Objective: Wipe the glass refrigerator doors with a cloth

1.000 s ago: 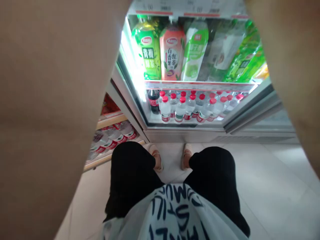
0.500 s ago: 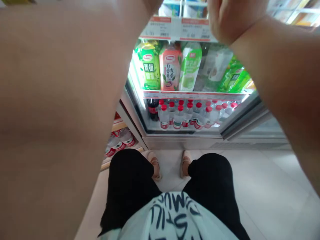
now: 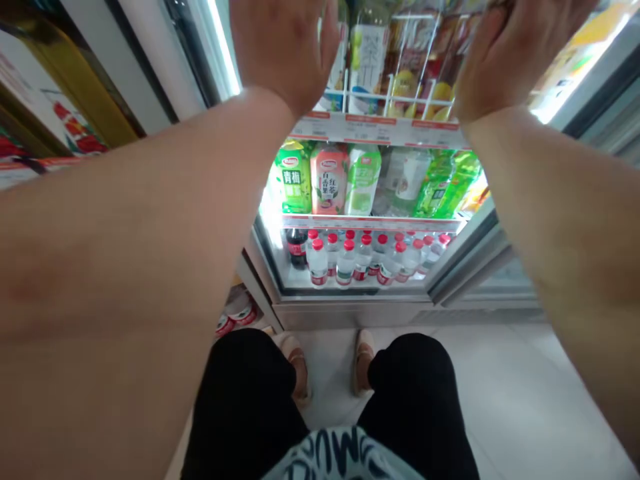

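Both of my arms reach up toward the upper shelf of an open drinks cooler. My left hand (image 3: 285, 47) is raised in front of the white wire rack (image 3: 385, 100) of cartons and bottles. Its fingers run off the top of the view. My right hand (image 3: 505, 57) is up at the same height on the right of that rack, fingertips also cut off. Below the hands runs a price-label strip (image 3: 375, 128). Under it stand a green tea bottle (image 3: 293, 179), a pink tea bottle (image 3: 329, 180) and a pale green bottle (image 3: 363, 179).
The bottom shelf holds several red-capped water bottles (image 3: 345, 261) and a cola bottle (image 3: 297, 243). The cooler's door frame (image 3: 465, 267) angles out on the right. A low shelf of packed water bottles (image 3: 234, 313) sits at the left. My legs and shoes stand on the pale tiled floor (image 3: 500, 387).
My view has tilted upward and both hands have come into view, raised toward the upper shelf. The lower shelves have slid down the picture.
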`<act>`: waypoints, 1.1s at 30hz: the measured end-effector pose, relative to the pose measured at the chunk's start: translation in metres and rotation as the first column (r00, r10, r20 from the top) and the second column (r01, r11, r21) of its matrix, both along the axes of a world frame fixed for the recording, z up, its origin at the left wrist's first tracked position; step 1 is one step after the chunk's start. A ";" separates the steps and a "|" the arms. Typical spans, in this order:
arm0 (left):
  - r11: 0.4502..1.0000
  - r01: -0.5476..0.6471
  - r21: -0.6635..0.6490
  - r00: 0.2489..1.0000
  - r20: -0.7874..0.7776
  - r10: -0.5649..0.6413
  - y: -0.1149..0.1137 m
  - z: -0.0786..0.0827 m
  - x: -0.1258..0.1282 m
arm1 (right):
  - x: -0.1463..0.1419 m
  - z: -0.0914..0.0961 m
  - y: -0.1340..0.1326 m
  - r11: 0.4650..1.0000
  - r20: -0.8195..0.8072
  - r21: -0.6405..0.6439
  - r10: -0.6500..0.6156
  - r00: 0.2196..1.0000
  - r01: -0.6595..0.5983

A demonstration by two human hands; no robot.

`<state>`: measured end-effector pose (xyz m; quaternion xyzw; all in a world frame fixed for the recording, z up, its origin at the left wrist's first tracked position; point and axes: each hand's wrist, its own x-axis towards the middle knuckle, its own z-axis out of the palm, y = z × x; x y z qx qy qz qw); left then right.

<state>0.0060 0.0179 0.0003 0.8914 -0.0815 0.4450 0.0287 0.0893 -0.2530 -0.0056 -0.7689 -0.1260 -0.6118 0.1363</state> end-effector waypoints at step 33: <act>0.884 -0.175 0.434 0.741 0.649 -0.172 0.062 0.010 0.105 | 0.018 -0.044 -0.002 0.993 0.354 -0.080 0.115 0.928 -0.093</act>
